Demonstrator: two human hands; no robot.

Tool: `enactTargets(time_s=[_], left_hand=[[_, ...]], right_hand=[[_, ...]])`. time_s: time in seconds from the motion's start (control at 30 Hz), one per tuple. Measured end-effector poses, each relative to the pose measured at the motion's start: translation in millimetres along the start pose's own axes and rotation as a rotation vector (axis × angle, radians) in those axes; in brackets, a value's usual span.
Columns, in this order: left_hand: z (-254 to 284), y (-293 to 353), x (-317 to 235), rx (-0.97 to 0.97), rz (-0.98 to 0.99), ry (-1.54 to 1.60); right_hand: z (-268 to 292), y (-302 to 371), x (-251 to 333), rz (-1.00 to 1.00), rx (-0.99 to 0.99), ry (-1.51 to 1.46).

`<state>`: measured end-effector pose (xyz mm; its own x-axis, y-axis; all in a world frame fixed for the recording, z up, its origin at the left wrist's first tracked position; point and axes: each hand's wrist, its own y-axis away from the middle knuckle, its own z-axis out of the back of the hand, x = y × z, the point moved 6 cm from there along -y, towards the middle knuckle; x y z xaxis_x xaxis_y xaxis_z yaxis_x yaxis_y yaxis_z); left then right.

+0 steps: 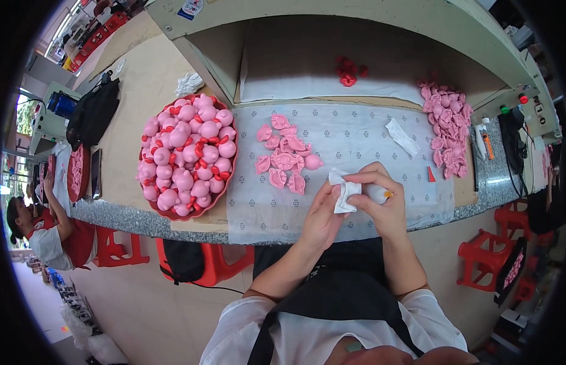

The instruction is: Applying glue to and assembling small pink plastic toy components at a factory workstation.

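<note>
My left hand (321, 214) pinches a crumpled white tissue (345, 196) over the near part of the table. From the other side, my right hand (389, 210) has its thumb and fingers on the same tissue. A small white squeeze bottle (376, 193) with a yellowish tip is also held in my right hand, partly hidden by the fingers. Left of my hands lies a loose group of pink ruffled pieces (286, 159), with a round, pointed pink piece (313, 162) at its edge.
A red basket (233, 176) heaped with pink round pieces and small red pieces stands at left. More pink pieces (444, 121) pile up at right. Red pieces (348, 73) lie under the shelf (331, 9). A folded tissue (402, 138) rests on the printed sheet (356, 131). Another person (55, 234) sits far left.
</note>
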<state>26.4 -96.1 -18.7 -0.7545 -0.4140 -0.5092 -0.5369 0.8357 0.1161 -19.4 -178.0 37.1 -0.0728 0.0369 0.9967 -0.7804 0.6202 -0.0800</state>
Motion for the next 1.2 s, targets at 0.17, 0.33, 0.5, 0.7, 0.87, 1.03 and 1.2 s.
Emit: enactTargets(time_s=[0.17, 0.33, 0.5, 0.7, 0.87, 1.03, 1.2], left_hand=[[1, 5, 4, -0.044, 0.013, 0.003], [-17, -1, -2, 0.428, 0.005, 0.109], [-26, -1, -2, 0.365, 0.031, 0.125], [-21, 0, -8, 0.235, -0.221, -0.304], [-21, -2, -7, 0.274, -0.357, -0.303], [-20, -1, -7, 0.256, -0.406, -0.305], [-21, 0, -8, 0.238, -0.449, -0.336]], right_hand=[[0, 2, -1, 0.146, 0.048, 0.001], [33, -2, -11, -0.045, -0.196, -0.476], [62, 2, 2, 0.083, -0.257, 0.251], [43, 19, 10, 0.130, -0.036, -0.031], [23, 22, -1, 0.265, -0.002, -0.127], [22, 24, -3, 0.272, -0.048, -0.193], [21, 26, -6, 0.293, -0.070, -0.225]])
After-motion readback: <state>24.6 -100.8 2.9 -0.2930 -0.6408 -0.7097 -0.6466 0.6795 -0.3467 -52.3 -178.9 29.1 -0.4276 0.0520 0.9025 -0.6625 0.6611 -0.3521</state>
